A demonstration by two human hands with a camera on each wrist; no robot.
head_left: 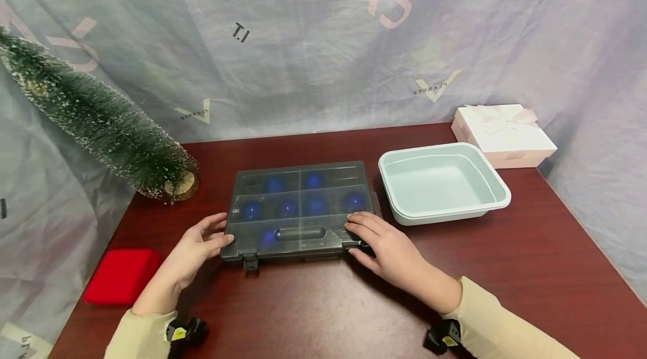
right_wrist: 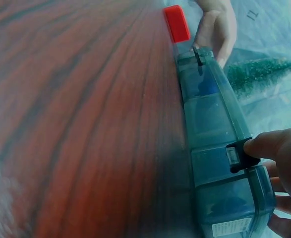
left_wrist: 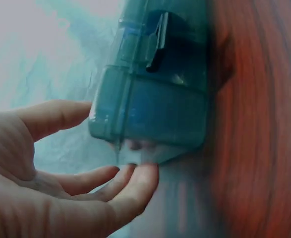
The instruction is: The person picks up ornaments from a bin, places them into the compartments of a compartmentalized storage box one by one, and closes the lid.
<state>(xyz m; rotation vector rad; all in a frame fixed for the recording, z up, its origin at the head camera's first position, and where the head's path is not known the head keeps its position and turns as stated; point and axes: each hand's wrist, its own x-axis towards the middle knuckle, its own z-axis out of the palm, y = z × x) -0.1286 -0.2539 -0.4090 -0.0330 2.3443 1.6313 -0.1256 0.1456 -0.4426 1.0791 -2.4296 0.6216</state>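
Observation:
A translucent dark plastic organizer case (head_left: 298, 244) lies flat on the table with its lid down. Several blue round things (head_left: 287, 208) show through the lid in separate compartments. At the case's left end, my left hand (head_left: 202, 244) holds the corner, thumb at the lid edge and fingers against the side. The left latch (left_wrist: 158, 42) sticks out from the front. My right hand (head_left: 386, 244) grips the right front corner, its fingers over the lid's end. In the right wrist view its thumb presses on the black right latch (right_wrist: 240, 156).
Right of the case stands a pale green basin (head_left: 445, 216), with a white gift box (head_left: 515, 134) with a pink bow behind it. A red box (head_left: 123, 276) lies at the left edge. A small frosted Christmas tree (head_left: 126, 140) leans at back left, before a grey cloth backdrop (head_left: 303, 67).

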